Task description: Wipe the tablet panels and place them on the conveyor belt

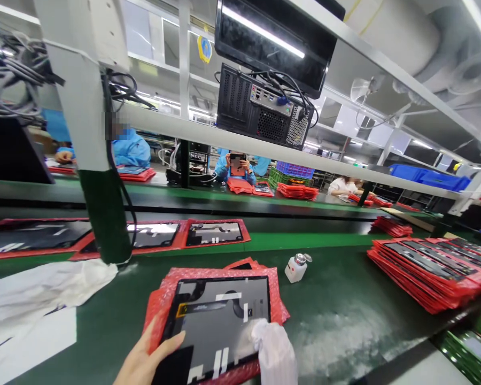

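- Screen panel (220, 334): lies on red sleeves (163, 294), on the green desk (328, 326).
- Left hand (150, 353): clamped on the panel's left edge, thumb on top.
- Right hand (276, 347): white-covered, touching panel's right side; finger closure cannot be determined.
- White bottle (295, 269): on desk, right of panel.

Ahead of me, raised: black perforated-metal computer tower (238, 101) beneath a wide black monitor (260, 56) (glossy, I note). Farther right: long blue plastic bins (433, 177).

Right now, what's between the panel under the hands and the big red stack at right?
The head view shows green tabletop and a small white bottle, standing slightly toward the far side.
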A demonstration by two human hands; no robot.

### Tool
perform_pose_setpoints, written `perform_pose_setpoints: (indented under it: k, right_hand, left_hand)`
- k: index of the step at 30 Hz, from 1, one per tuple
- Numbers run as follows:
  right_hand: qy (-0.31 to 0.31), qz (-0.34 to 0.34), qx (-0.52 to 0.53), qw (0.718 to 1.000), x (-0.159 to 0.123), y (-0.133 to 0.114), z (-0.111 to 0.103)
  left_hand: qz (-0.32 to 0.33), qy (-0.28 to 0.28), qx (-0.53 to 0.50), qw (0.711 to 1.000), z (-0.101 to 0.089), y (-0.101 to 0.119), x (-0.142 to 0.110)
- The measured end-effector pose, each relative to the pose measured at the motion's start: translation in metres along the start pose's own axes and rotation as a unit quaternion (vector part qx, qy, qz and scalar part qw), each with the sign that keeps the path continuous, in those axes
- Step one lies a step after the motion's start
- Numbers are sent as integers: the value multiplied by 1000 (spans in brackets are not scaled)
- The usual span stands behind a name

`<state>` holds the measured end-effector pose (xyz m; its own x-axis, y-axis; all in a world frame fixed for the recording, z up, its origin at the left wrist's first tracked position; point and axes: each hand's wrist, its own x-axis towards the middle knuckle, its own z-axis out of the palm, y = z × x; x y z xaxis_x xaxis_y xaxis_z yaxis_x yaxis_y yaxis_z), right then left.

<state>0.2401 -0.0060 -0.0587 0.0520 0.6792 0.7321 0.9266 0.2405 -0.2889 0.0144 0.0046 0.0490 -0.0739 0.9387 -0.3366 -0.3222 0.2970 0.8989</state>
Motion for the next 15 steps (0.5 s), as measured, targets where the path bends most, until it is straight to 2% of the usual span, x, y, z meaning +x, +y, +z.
perform_pose_setpoints:
  k: [3,6,12,15]
  right_hand:
    - [-55,-38,32,997,7,-32,12]
    - [-74,-60,59,994,22,-53,21]
    - [-42,-13,46,998,20,-39,2]
    - [-48,-24,59,997,19,-51,8]
  left_hand:
    - [-1,-10,-15,1000,3,1,-3]
    - [-5,-15,-31,999,2,0,-3]
    - [-20,-22,-54,998,-2,-3,3]
    - [-8,-16,-53,998,-1,-5,7]
